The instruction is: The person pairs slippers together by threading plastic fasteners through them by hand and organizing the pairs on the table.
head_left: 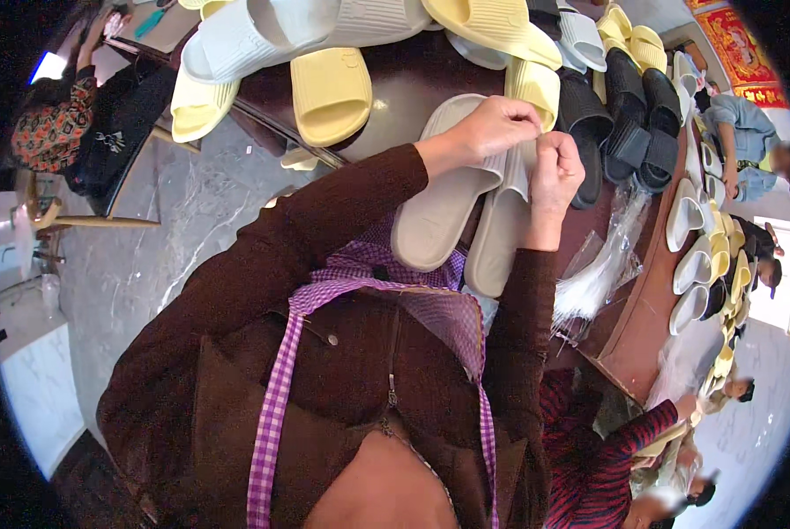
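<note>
A pair of grey-beige slide slippers lies in front of me, the left slipper [437, 216] and the right slipper [495, 242] side by side with their toe ends toward the table. My left hand [499, 128] is above the strap of the left one, its fingers pinched together. Close beside it, my right hand [557, 172] is also closed in a pinch, over the right slipper's strap. The fingertips of both hands nearly meet; whatever thin thing they may hold is too small to make out.
Yellow slippers [331, 95], pale grey slippers [263, 40] and black slippers [582, 128] crowd the dark table [395, 84]. A bundle of thin white strands in clear plastic [593, 286] lies right of my right arm. Other people work along the table's right side.
</note>
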A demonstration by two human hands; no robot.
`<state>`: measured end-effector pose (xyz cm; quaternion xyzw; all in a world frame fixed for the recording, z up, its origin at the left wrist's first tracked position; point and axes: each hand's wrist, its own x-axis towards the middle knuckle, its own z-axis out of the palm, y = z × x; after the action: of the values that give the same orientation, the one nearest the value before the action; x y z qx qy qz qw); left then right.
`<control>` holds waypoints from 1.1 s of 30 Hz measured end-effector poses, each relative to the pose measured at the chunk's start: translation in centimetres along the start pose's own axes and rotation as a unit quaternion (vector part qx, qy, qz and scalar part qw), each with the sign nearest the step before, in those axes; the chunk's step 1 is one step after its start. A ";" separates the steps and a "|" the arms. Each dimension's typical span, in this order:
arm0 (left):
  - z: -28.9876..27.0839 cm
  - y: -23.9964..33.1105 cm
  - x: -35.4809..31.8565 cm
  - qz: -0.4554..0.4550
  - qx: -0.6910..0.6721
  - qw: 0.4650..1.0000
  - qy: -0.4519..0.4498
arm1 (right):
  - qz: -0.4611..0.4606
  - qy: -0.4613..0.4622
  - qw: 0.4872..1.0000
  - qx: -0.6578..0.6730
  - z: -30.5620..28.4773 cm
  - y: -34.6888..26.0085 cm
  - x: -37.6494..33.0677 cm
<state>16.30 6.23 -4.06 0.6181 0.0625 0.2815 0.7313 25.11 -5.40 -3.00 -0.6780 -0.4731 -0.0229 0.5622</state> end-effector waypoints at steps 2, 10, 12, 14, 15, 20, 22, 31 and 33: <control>0.0 0.2 0.1 0.000 -0.005 1.000 0.004 | -0.015 0.008 1.000 -0.025 -0.3 0.2 0.7; -4.4 2.9 -2.4 0.119 0.133 0.966 0.187 | 0.104 0.001 0.979 -0.173 -5.6 -6.2 -2.5; -6.2 3.5 -4.0 0.123 0.236 0.941 0.209 | 0.172 -0.135 0.964 -0.151 -6.4 -7.3 -5.6; -7.4 2.8 -6.0 0.107 0.246 0.941 0.205 | 0.156 -0.132 0.962 -0.180 -3.7 -7.3 -7.0; -7.8 1.9 -7.2 0.100 0.263 0.941 0.191 | 0.198 -0.160 0.946 -0.199 -2.7 -7.8 -6.6; -4.5 3.2 -10.9 0.053 0.219 0.968 0.112 | 0.148 -0.078 0.933 -0.318 1.6 -5.0 -6.3; -5.1 3.2 -11.5 0.075 0.213 0.967 0.122 | 0.111 -0.041 0.930 -0.348 1.4 -4.7 -6.2; -10.5 5.5 -19.3 0.074 0.296 0.927 0.218 | 0.083 0.037 0.849 -0.520 -14.8 -7.4 -2.0; -10.8 6.7 -19.4 0.081 0.280 0.924 0.246 | 0.129 0.138 0.860 -0.475 -24.9 -6.9 0.6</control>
<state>-6.86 6.65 -5.19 0.7122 0.2665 0.4536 0.4647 33.37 -25.12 11.59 -0.9076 -0.2309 -0.2648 0.2296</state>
